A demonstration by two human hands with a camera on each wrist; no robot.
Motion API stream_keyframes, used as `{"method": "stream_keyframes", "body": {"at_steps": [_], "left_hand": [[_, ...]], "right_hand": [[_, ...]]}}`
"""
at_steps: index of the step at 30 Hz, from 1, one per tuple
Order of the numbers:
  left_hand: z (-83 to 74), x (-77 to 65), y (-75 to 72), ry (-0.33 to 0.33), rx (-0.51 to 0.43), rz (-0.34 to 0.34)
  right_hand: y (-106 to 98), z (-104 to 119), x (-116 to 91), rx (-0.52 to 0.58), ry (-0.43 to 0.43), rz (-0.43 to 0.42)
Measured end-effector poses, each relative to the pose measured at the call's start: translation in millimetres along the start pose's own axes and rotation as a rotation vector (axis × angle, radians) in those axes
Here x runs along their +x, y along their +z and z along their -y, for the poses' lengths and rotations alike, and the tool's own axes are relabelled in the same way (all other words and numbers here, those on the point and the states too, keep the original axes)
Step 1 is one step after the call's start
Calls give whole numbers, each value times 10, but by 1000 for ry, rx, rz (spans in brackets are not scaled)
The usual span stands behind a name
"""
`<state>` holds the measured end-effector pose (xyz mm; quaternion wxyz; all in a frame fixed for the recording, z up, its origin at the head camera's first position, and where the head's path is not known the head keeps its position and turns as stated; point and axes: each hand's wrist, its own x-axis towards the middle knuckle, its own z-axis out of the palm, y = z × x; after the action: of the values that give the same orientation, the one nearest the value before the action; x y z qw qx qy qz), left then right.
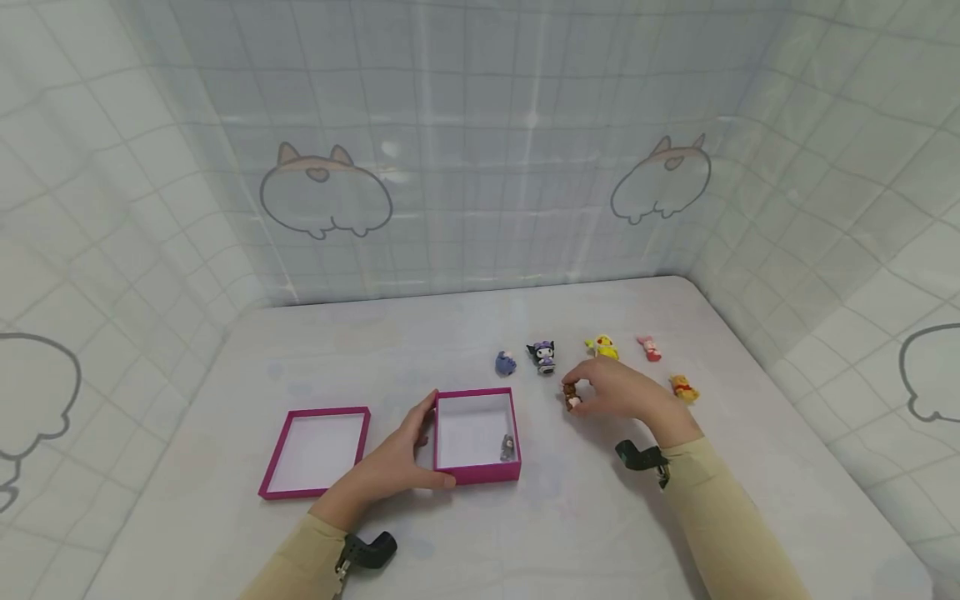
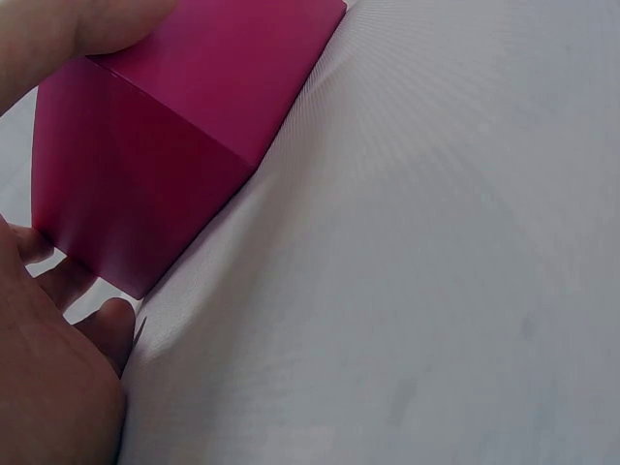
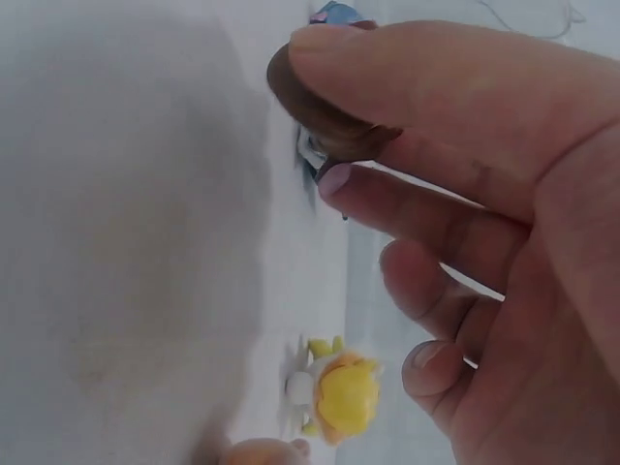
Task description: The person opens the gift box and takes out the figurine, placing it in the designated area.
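Note:
My left hand (image 1: 392,467) grips the magenta box (image 1: 477,477) at its left side, thumb along the front wall and fingers round the far left side. Inside the box, a small grey figurine (image 1: 507,447) sits in the front right corner. To the right of the box, my right hand (image 1: 615,390) pinches a small brown bear figurine (image 1: 572,397) between thumb and fingers. In the right wrist view the brown figurine (image 3: 325,111) is partly hidden by the thumb, and the other fingers curl loosely below it.
Left of the box lies a magenta-rimmed lid (image 1: 315,450), white inside. Behind stand a blue figurine (image 1: 506,362), a black-and-purple one (image 1: 542,357) and a yellow one (image 1: 603,346). Farther right are a pink figurine (image 1: 650,348) and a yellow bear in red (image 1: 683,388). A tiled-pattern curtain (image 1: 480,167) borders the table.

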<state>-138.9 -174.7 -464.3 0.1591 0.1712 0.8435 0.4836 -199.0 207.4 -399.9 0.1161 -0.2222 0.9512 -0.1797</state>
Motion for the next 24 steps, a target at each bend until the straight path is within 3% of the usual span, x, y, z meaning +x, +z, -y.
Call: {"method": "stream_keyframes", "body": {"at_steps": [7,24], "left_hand": [[-5,-2,-2,-5,12,0],[-40,-26,-10,-17,17,-5]], "right_hand": [[30,-20,22,-16,55,35],[63,1,30,-52,29,68]]}}
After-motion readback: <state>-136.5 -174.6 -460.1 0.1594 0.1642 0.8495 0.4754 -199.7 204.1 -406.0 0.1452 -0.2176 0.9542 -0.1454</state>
